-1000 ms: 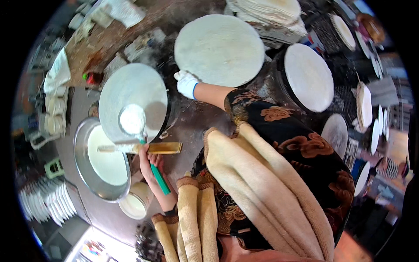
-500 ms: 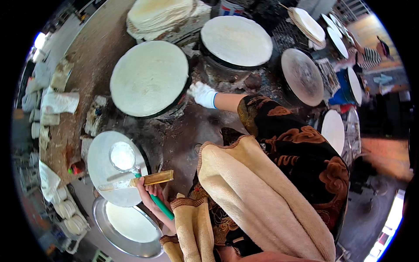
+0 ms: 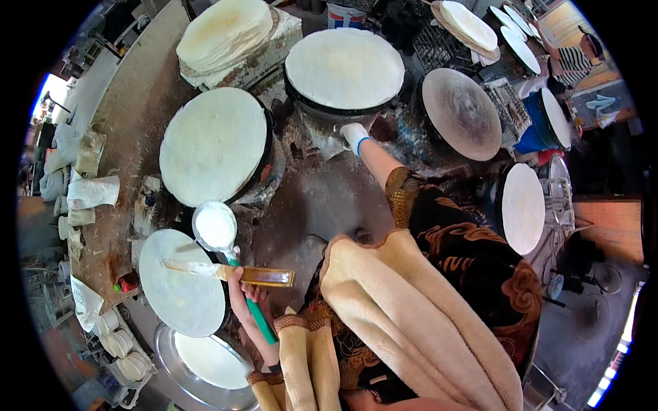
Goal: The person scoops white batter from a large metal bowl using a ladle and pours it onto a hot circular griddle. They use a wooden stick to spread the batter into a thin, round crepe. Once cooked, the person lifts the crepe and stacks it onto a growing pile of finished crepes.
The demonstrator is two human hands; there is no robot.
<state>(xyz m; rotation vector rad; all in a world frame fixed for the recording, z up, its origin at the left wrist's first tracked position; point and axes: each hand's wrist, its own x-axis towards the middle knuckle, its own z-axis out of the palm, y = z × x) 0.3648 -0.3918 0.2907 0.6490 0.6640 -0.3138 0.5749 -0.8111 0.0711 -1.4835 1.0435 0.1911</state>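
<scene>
My left hand [image 3: 248, 290] is closed around two tools at once: the green handle of a ladle [image 3: 216, 227] with white batter in its bowl, and the wooden handle of a flat-bladed spatula [image 3: 260, 276]. Both tools hang over the near edge of the left griddle and a round grey-white plate [image 3: 179, 301]. My right hand [image 3: 353, 135], in a white glove, is low against the front of the middle griddle [image 3: 345, 67], just under its dark rim. Its fingers cannot be made out. A thin white round sheet covers that griddle, and another covers the left griddle [image 3: 216, 145].
A steel basin [image 3: 168, 349] of white batter stands at the near left. Stacked flat rounds [image 3: 226, 34] lie at the far left. On the right are a bare, browned griddle [image 3: 462, 115] and a white-topped one [image 3: 524, 209]. Another person [image 3: 574, 61] is at the far right.
My right hand has moved from beside the left griddle to the front of the middle one. The ladle and spatula have shifted rightward, the ladle bowl now beyond the plate. The view has shifted too.
</scene>
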